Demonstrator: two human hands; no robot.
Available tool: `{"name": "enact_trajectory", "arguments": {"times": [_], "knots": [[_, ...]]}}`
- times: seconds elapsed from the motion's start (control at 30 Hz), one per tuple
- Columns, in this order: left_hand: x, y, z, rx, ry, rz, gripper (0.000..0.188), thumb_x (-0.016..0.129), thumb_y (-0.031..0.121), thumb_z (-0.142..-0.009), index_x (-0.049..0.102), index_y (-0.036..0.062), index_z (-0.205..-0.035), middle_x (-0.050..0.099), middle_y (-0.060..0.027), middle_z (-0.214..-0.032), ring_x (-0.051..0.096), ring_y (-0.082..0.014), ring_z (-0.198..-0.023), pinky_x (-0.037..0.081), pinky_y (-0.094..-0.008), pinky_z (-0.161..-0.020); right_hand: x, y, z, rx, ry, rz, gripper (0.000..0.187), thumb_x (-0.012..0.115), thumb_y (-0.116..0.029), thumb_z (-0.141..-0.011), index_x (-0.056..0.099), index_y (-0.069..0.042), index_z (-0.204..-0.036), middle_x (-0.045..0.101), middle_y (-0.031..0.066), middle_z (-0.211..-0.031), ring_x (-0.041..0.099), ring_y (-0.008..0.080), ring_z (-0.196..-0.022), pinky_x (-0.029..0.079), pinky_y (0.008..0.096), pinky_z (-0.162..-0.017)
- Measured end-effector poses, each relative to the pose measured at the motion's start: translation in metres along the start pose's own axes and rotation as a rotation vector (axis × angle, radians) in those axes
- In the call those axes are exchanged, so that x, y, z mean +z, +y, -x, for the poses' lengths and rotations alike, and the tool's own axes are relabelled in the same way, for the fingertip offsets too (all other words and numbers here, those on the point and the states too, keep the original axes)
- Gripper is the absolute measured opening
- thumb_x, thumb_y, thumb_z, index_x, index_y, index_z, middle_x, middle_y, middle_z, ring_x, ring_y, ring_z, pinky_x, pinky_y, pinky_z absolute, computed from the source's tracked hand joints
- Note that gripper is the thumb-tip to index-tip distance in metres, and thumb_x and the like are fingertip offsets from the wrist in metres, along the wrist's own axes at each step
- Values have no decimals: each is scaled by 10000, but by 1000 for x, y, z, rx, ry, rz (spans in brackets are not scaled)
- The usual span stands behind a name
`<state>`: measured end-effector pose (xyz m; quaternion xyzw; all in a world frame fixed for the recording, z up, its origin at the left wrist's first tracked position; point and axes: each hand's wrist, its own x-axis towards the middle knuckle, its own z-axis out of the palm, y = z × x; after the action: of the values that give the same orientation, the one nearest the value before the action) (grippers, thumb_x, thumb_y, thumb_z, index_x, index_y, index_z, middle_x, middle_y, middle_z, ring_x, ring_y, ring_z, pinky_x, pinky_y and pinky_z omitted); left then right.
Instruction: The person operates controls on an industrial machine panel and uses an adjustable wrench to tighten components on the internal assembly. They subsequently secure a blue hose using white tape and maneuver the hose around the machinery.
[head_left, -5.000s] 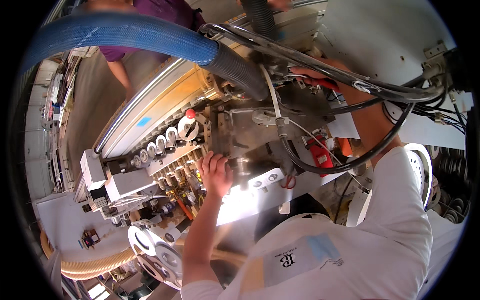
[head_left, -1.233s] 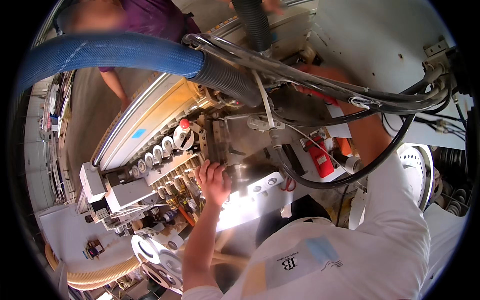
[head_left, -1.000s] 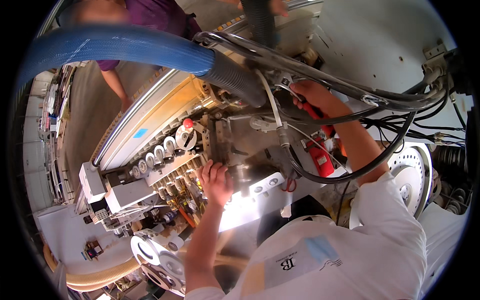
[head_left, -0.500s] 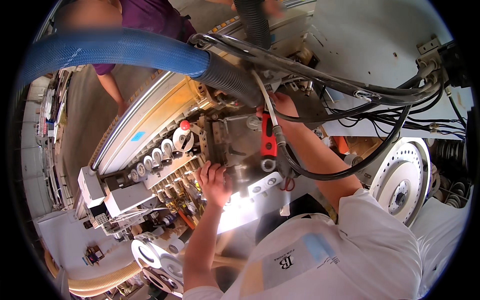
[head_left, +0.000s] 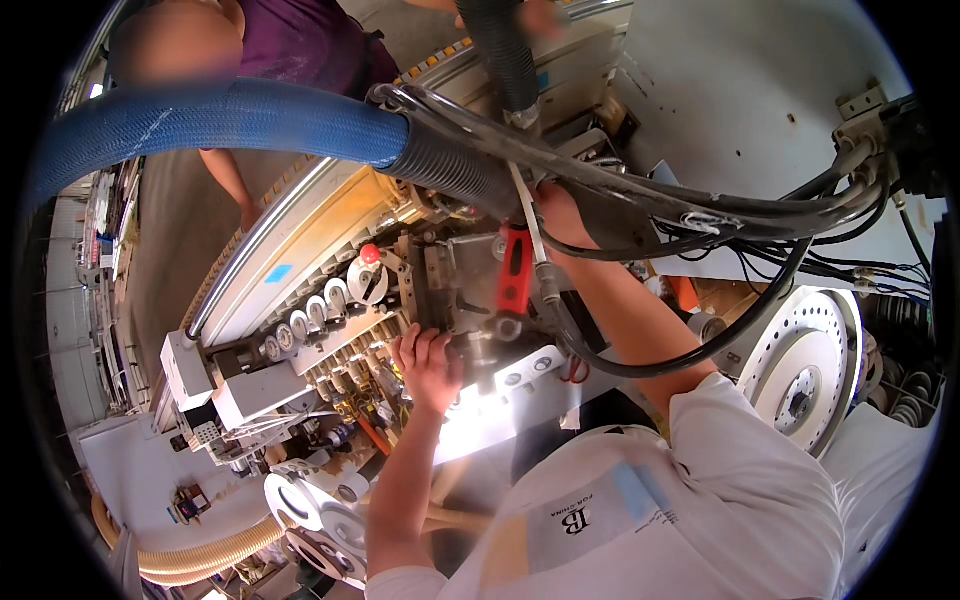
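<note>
My right hand point(head_left: 557, 208) reaches in behind the black cables and a pale hose point(head_left: 528, 210), which hide most of its fingers. It appears closed on the upper end of a tool with a red-and-black handle point(head_left: 514, 272). The handle slants downward and ends in a round metal-looking ring; its working end is hidden. Lower left, my left hand point(head_left: 430, 370) rests on the edge of the machine's dark metal block point(head_left: 412, 280), fingers slightly bent and apart, holding nothing visible. A lever with a red ball knob point(head_left: 370, 254) stands beyond it.
A thick blue hose point(head_left: 230, 115) crosses above the machine, joining a black ribbed hose. Heavy black cables point(head_left: 700, 205) hang over my right forearm. Red-handled scissors point(head_left: 575, 370) lie near my waist. A white perforated wheel point(head_left: 800, 370) stands at right. Another person point(head_left: 305, 45) stands across the machine.
The red-and-black handle has swung left, its lower end most of all. My right hand has shifted slightly up and left. The left hand keeps its place.
</note>
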<state>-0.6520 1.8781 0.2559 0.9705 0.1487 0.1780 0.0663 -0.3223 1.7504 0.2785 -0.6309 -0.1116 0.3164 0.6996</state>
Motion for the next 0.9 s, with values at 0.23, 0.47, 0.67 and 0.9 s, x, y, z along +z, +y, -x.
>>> {"name": "enact_trajectory", "arguments": {"times": [0.23,0.47,0.67,0.9], "knots": [[1,-1,-3,14,12,7,260,712,166,-843,676,136,-1099,640,-48,-1248,490,-335,-1399,350,-594,-1190,-119,-24,-36,326,-262,409,331,624,-280,-1101,723,0,-1247,754,138,-1079,756,237,-912,603,388,-864],[-1,-2,0,8,3,5,256,714,158,-841,679,137,-1093,645,-47,-1258,494,-337,-1398,353,-590,-1183,-147,-90,-70,269,-432,695,450,646,-475,-1065,780,-52,-1141,742,91,-973,682,210,-867,528,407,-856],[0,-2,-1,-2,-2,19,252,710,157,-842,681,139,-1092,647,-44,-1264,491,-329,-1410,350,-591,-1189,-125,-85,18,134,-226,163,383,658,-411,-1099,699,-42,-1192,730,59,-897,677,143,-773,552,312,-740],[2,-2,0,-13,-14,25,290,740,177,-814,691,141,-1098,646,-29,-1261,484,-294,-1426,346,-589,-1220,-78,-30,31,186,-27,163,398,644,-369,-1099,687,13,-999,723,89,-836,690,174,-686,550,341,-663]]}}
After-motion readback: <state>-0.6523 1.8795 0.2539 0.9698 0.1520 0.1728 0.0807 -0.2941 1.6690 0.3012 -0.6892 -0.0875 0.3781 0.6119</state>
